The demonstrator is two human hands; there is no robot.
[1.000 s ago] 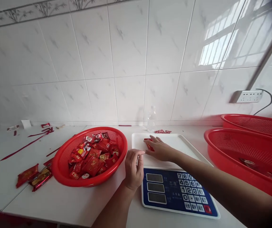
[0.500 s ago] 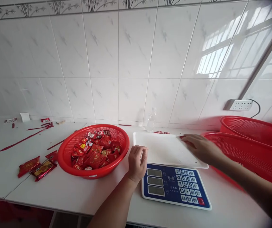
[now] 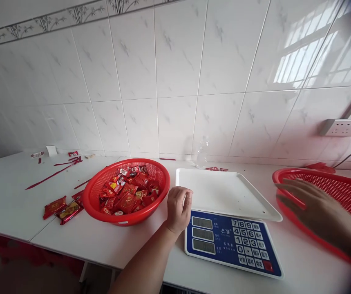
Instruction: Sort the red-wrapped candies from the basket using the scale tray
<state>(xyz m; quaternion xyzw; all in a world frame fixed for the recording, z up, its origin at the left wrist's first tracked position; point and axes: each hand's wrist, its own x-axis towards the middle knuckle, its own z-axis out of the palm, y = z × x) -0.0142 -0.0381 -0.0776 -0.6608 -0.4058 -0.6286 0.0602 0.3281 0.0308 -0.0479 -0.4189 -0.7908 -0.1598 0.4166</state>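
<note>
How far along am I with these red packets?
The scale tray bears no packets, so that part looks done. Your open right hand, blurred, is at the right basket, with no packet visible in it. Many packets in the left basket look left to handle.

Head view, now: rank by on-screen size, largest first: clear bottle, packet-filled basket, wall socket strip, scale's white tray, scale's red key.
1. Packet-filled basket and white tray: too alike to rank
2. Socket strip
3. Clear bottle
4. Red key, though nearer the camera than the bottle
</note>
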